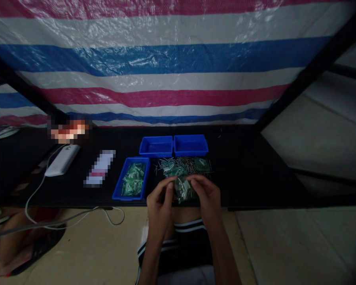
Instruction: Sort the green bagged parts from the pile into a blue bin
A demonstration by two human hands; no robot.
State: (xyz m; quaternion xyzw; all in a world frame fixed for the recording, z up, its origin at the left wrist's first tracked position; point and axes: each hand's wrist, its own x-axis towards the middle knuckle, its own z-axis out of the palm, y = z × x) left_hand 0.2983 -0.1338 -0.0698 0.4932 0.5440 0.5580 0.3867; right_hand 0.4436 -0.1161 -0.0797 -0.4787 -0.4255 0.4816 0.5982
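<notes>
A small clear plastic bag (pixel 184 190) hangs between my hands at the table's front edge. My left hand (pixel 161 198) pinches its upper left corner between thumb and fingers, and my right hand (pixel 206 194) grips the upper right corner the same way. The bag looks greenish, with pale contents I cannot make out. Just beyond it lies a loose heap of thin metal pieces like screws or nails (pixel 185 163), with more greenish bags (pixel 172 169) among them. To the left, a blue tray (pixel 116 193) holds several similar bags (pixel 133 179).
Two more blue trays (pixel 156 138) (pixel 191 137) stand side by side behind the heap. A white power bank (pixel 63 160) with a cable (pixel 32 198) lies at the left, near a blurred-out flat object (pixel 101 168). Striped sheeting (pixel 166 59) hangs behind the black table (pixel 249 170). Another person's leg (pixel 13 241) shows lower left.
</notes>
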